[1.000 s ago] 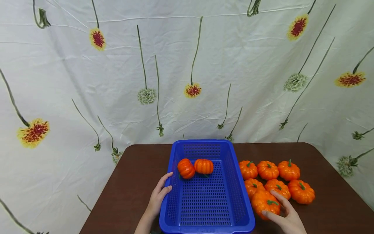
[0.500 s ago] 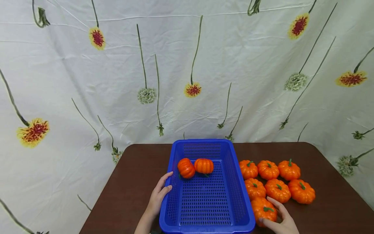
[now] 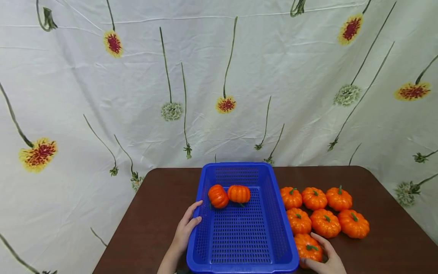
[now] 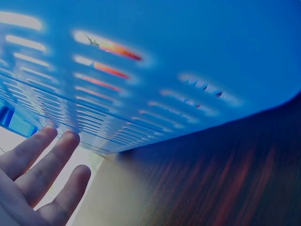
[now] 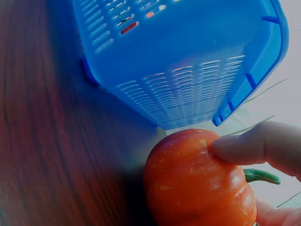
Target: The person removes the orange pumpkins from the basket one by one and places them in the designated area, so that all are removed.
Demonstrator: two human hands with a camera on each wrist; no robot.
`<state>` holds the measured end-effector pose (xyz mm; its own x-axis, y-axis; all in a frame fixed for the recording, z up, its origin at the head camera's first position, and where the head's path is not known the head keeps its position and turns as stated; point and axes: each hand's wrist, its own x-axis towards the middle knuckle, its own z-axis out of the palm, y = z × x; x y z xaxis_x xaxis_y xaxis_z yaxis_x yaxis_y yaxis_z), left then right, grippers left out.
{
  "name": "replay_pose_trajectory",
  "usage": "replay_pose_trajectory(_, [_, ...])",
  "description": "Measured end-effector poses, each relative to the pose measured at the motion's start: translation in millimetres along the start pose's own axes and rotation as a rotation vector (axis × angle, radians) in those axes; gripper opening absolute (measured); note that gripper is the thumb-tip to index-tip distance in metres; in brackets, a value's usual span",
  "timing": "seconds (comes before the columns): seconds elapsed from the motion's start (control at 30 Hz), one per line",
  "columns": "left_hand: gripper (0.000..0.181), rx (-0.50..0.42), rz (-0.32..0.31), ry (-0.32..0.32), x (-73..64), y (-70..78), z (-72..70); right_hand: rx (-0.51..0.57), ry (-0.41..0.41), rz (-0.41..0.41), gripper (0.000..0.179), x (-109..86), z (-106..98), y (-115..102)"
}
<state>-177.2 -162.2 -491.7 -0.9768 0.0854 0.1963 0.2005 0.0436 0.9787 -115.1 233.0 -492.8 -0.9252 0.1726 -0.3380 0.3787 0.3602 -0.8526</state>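
My left hand (image 3: 186, 230) rests at the left rim of the blue plastic basket (image 3: 244, 268), fingertips and thumb tip right at its edge. In the left wrist view, straight fingers (image 4: 51, 155) lie along the slotted outer wall. Two orange toy pumpkins, one on its side (image 3: 218, 196) and another (image 3: 238, 194) beside it, lie near the basket's far left. Right of the basket, my right hand (image 3: 326, 258) grips an orange pumpkin (image 3: 305, 245) with a green stem between thumb and fingers. The right wrist view shows this pumpkin (image 5: 193, 183) close to the tabletop.
Several more pumpkins stand in two rows right of the basket, among them a near one (image 3: 325, 223) and a rightmost one (image 3: 353, 224). The dark brown table (image 3: 147, 213) ends at the back against a white flower-print cloth (image 3: 205, 76).
My right hand has brought its pumpkin slightly left and toward me, so it now stands in front of the nearer row instead of overlapping it. The left hand and basket have stayed put.
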Motion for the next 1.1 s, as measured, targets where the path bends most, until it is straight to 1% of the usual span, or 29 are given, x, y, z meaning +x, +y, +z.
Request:
replay_pose_trajectory(0.3, [0.043, 0.001, -0.022, 0.003, 1.2, -1.5, -0.5, -0.017, 0.019, 0.015, 0.088, 1.5, 2.9, 2.4])
replay_pose_trajectory(0.37, [0.043, -0.001, -0.032, 0.004, 1.4, -1.6, -0.7, -0.024, 0.018, 0.017, 0.089, 1.5, 2.8, 2.4])
replay_pose_trajectory(0.53, [0.044, -0.005, -0.032, -0.002, 2.0, -2.6, -1.0, -0.032, 0.009, 0.015, 0.09, 0.2, 2.3, 1.1])
replay_pose_trajectory(0.7, [0.044, -0.015, -0.031, -0.008, 2.3, -3.2, -1.2, -0.031, -0.009, -0.009, 0.094, -1.6, -1.1, -3.9])
replay_pose_trajectory(0.83, [0.044, -0.013, -0.03, -0.007, 2.1, -3.0, -1.3, -0.021, -0.015, -0.03, 0.098, -3.3, -6.6, -11.8])
replay_pose_trajectory(0.97, [0.044, -0.014, -0.034, -0.009, 2.0, -2.6, -1.2, -0.067, -0.016, -0.069, 0.094, -5.6, -14.5, -23.4])
replay_pose_trajectory(1.1, [0.044, -0.011, -0.038, -0.013, 1.8, -2.5, -1.2, -0.116, -0.013, -0.132, 0.089, -7.5, -21.8, -37.7])
